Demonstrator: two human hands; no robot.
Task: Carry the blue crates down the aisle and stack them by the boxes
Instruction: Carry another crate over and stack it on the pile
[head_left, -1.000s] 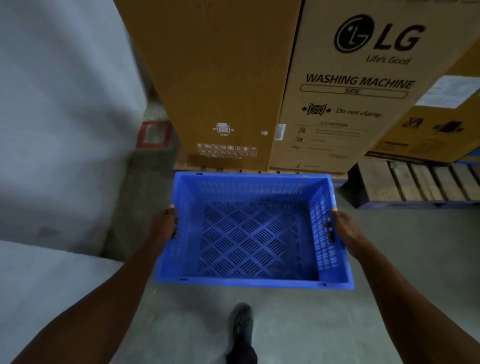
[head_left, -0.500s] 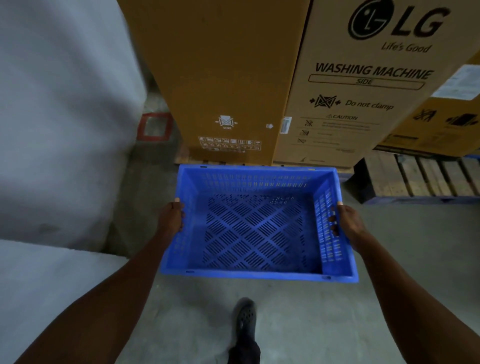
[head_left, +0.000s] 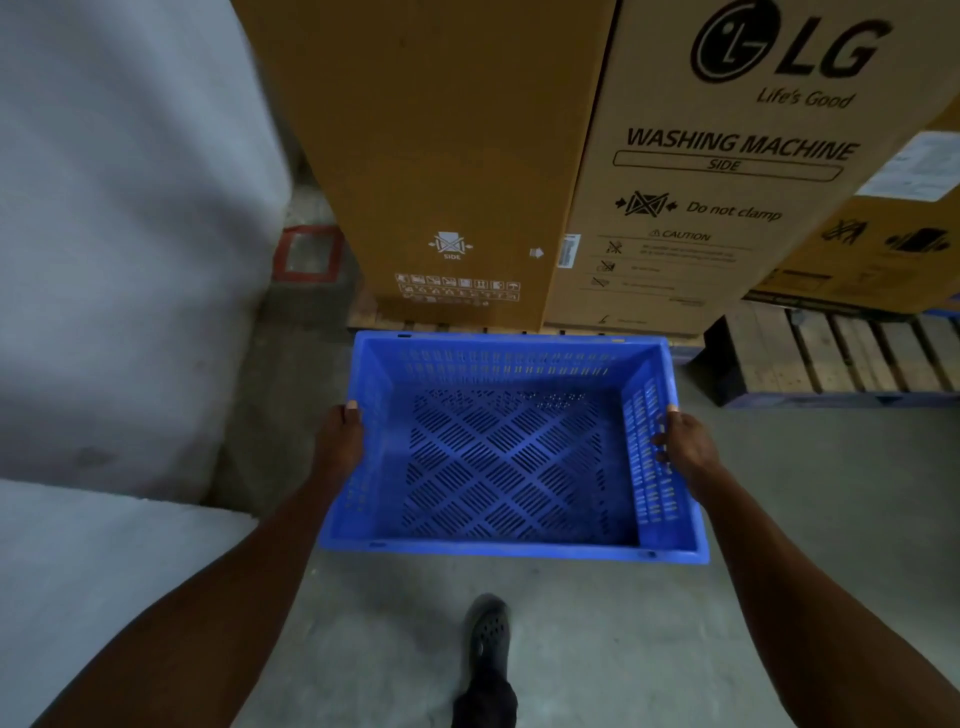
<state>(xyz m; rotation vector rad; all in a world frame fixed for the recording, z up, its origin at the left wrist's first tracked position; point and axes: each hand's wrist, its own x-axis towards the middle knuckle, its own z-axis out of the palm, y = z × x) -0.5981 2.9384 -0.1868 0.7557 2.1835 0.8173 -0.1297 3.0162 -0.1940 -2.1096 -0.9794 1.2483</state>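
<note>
An empty blue crate with a slotted floor and walls hangs level above the concrete floor, held between both hands. My left hand grips its left wall, thumb over the rim. My right hand grips the right wall, fingers through the slots. The crate's far rim is close to the foot of a tall brown washing machine box, which stands on a pallet straight ahead.
A second brown box sits on a wooden pallet at the right. A pale grey wall fills the left, with a red floor marking beside it. My dark shoe is on the floor below the crate.
I have stepped closer to the boxes, which now loom larger. The crate has come forward with me, its far rim nearer the box's base. Both hands keep their grip.
</note>
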